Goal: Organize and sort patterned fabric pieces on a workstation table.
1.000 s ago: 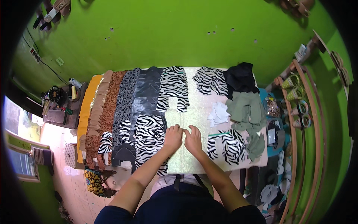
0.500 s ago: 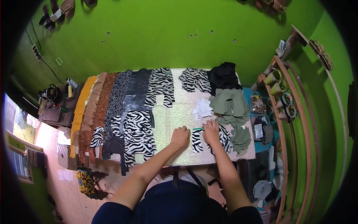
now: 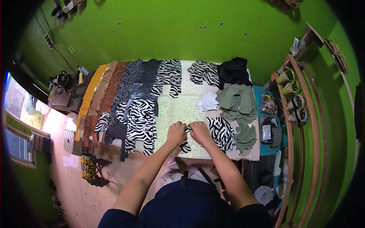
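Observation:
My left hand [image 3: 176, 133] and my right hand [image 3: 199, 132] are close together over the front middle of the table, fingers closed on a small zebra-print fabric piece [image 3: 185, 147]. A bit of green shows at its top edge between the fingertips; the hands hide much of the rest. Right of my right hand lies a stack of zebra-print pieces [image 3: 221, 133], and beyond it are white cut pieces [image 3: 207, 102]. To the left of my left hand, more zebra-print pieces [image 3: 141, 119] lie overlapped in a row.
Olive-green cut pieces [image 3: 237, 102] and black fabric [image 3: 232, 72] cover the table's right side. Yellow [image 3: 88, 93], tan, brown-spotted and grey strips line the left. A wooden rack [image 3: 294, 136] with sandals [image 3: 297, 109] stands at right, a sewing machine [image 3: 62, 79] at far left.
My right hand has carried a zebra-print piece left from the stack, to in front of me. My left hand, earlier resting on the table, now grips it too. The view has shifted slightly.

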`<action>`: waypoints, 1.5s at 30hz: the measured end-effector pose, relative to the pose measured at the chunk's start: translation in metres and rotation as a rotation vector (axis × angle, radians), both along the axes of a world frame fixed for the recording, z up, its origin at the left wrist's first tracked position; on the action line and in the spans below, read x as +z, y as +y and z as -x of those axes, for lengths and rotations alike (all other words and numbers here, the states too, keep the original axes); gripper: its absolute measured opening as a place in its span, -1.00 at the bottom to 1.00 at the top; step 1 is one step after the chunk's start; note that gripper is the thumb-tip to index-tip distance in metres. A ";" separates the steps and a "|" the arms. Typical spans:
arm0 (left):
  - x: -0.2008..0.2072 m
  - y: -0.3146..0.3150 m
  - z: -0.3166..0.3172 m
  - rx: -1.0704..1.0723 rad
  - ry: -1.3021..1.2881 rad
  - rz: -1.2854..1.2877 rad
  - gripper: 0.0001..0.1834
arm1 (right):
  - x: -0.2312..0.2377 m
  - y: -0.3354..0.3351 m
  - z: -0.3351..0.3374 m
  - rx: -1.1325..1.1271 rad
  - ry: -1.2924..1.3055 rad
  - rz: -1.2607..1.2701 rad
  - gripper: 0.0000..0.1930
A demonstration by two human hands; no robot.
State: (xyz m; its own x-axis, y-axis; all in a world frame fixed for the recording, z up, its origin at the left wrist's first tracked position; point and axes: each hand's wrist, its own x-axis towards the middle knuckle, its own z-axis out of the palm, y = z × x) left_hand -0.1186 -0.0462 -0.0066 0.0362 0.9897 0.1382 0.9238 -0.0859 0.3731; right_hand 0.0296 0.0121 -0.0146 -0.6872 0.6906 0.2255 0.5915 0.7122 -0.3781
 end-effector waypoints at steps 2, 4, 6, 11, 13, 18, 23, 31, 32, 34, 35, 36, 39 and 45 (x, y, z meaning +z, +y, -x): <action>-0.002 -0.007 0.003 0.054 0.057 0.115 -0.53 | -0.004 -0.005 0.006 0.025 -0.018 -0.006 -0.75; -0.004 -0.012 -0.002 0.072 0.042 0.127 -0.55 | -0.004 -0.009 0.005 0.012 0.022 -0.013 -0.73; -0.007 -0.014 -0.011 0.090 0.030 0.105 -0.57 | -0.002 -0.012 -0.004 -0.014 0.059 -0.054 -0.70; -0.010 -0.010 -0.051 -0.014 0.004 0.047 -0.60 | 0.017 -0.015 -0.058 -0.366 0.047 -0.112 -0.65; -0.007 -0.009 -0.072 -0.092 -0.036 0.025 -0.62 | 0.022 -0.019 -0.088 -0.521 -0.015 -0.134 -0.60; -0.010 -0.009 -0.124 -0.224 -0.111 -0.014 -0.62 | 0.021 -0.034 -0.146 -0.721 -0.142 0.078 -0.68; -0.006 -0.006 -0.150 -0.254 -0.127 0.004 -0.65 | 0.028 -0.034 -0.168 -0.726 -0.018 0.206 -0.85; 0.013 0.003 -0.147 -0.178 -0.632 0.272 -0.68 | 0.064 -0.027 -0.186 -0.720 0.337 0.082 -0.89; 0.010 0.005 -0.145 -0.170 -0.633 0.267 -0.68 | 0.067 -0.027 -0.184 -0.712 0.338 0.081 -0.89; 0.012 0.008 -0.141 -0.034 -1.017 0.466 -0.59 | 0.073 -0.029 -0.180 -0.528 0.432 -0.152 -0.83; 0.017 0.010 -0.136 0.006 -1.215 0.660 -0.51 | 0.066 -0.027 -0.179 -0.432 0.515 -0.027 -0.77; 0.022 0.009 -0.131 0.107 -1.485 0.813 -0.47 | 0.063 -0.027 -0.173 -0.427 0.515 -0.025 -0.77; 0.031 0.007 -0.111 0.177 -1.841 0.878 -0.54 | 0.052 -0.028 -0.153 -0.160 0.604 0.406 -0.77; 0.013 -0.010 -0.065 0.365 -1.744 0.481 -0.66 | 0.039 -0.031 -0.101 -0.284 0.973 1.242 -0.41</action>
